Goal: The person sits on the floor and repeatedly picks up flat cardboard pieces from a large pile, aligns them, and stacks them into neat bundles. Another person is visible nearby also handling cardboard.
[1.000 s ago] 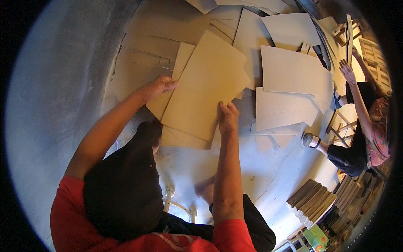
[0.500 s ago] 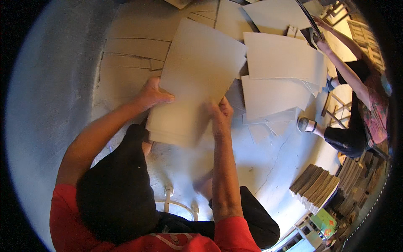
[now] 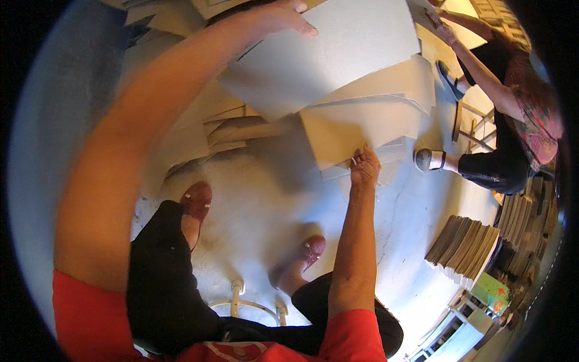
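A large pale cardboard sheet (image 3: 356, 45) lies at the far middle, over other sheets. My left hand (image 3: 286, 17) reaches out to its far left edge, thumb on top and fingers partly cut off by the picture's upper edge. Below and to the right, more cardboard sheets (image 3: 344, 123) overlap in a loose, fanned pile on the floor. My right hand (image 3: 365, 167) is at the near edge of this pile, fingers curled and closed against the edge of a sheet. How many sheets it pinches is hidden.
Further cardboard (image 3: 232, 130) lies in layers at the left. A co-worker (image 3: 512, 102) sits at the right with a hand at another sheet. Stacked cardboard pieces (image 3: 463, 248) stand at the lower right. My shoes (image 3: 197, 201) rest on the floor below the pile.
The sheet that both hands held up before me is no longer there. My left hand has reached far forward; my right hand has moved right to the pile. The view has shifted.
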### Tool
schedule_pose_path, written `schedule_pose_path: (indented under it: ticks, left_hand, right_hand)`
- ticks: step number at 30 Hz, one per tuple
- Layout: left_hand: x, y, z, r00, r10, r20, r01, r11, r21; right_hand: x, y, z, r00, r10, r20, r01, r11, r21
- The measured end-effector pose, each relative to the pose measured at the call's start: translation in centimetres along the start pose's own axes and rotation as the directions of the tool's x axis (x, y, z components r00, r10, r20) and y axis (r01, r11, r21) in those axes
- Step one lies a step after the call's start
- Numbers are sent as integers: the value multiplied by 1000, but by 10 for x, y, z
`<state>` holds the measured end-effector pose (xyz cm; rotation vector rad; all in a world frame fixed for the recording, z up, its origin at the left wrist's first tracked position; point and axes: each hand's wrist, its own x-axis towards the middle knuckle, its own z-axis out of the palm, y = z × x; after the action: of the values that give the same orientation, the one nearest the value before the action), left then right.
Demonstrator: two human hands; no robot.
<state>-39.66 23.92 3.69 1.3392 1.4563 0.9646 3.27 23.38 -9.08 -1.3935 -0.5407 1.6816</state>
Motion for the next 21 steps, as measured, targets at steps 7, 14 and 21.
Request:
schedule_pose_path:
  ticks: [7, 14, 21]
  left_hand:
    - [70, -56, 32, 944, -328, -31, 329, 938, 104]
    - [32, -25, 133, 986, -127, 112, 95, 961, 258]
    - [-93, -45, 151, 993, 100, 65, -116, 712, 692]
  right_hand:
    - [3, 15, 46, 963, 167, 211, -211, 956, 206]
    - [-10, 57, 24, 981, 86, 171, -102, 991, 88]
    - [-125, 197, -74, 920, -68, 386, 214, 912, -350]
